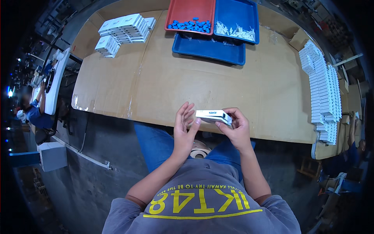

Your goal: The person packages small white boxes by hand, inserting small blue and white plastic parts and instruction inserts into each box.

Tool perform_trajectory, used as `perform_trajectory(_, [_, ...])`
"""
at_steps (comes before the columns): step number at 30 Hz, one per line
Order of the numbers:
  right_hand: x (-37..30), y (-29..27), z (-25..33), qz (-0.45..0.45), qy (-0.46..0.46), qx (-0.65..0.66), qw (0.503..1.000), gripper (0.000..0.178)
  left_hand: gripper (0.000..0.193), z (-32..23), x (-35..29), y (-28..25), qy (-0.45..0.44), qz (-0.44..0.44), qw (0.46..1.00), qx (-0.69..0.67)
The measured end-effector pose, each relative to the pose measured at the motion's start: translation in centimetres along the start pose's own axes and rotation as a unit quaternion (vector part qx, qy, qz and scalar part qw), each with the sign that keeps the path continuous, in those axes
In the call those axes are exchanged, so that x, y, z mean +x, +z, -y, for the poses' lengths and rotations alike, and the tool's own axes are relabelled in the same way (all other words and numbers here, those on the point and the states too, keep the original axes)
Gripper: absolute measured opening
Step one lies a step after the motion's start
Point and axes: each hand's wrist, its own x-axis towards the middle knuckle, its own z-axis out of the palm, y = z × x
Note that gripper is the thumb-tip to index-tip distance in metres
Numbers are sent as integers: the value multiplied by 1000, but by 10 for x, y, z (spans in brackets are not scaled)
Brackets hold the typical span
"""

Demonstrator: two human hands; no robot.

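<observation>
My right hand (237, 130) grips a small white box (210, 114) by its right end, thumb below and fingers behind. Dark printing marks the side of the box, and its right end looks partly unclosed. My left hand (184, 126) is beside the left end of the box with its fingers spread, the thumb tip close to the lower left corner. Whether that thumb touches the box I cannot tell. Both hands are above the near edge of the cardboard-covered table (171, 91).
At the far side stand a red tray (189, 9) of blue pieces, a blue tray (236, 15) of white pieces and another blue tray (208, 50). White boxes are stacked far left (126, 28) and along the right (321, 89). A person (37, 115) sits at the left.
</observation>
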Motion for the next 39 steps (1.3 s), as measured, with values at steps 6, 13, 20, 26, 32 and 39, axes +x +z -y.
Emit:
perform_trajectory(6, [-4, 2, 28, 27, 56, -52, 997, 53, 62, -23, 11, -4, 20, 194, 981, 5])
perform_trajectory(13, [-7, 0, 26, 30, 56, 79, 995, 50, 44, -19, 8, -4, -25, 221, 962, -160])
perform_trajectory(20, [-11, -14, 32, 89, -30, -14, 995, 37, 38, -28, 1, -4, 18, 217, 972, -85])
perform_trajectory(26, [-9, -14, 35, 94, -42, -37, 994, 38, 37, -28, 2, -5, 34, 232, 969, -80])
perform_trajectory(32, [-8, -13, 36, 98, -49, -50, 993, 39, 36, -24, 1, -8, 48, 234, 968, -77])
perform_trajectory(39, [-7, -11, 33, 95, -70, -56, 991, 37, 36, -24, 2, -6, 45, 225, 970, -79])
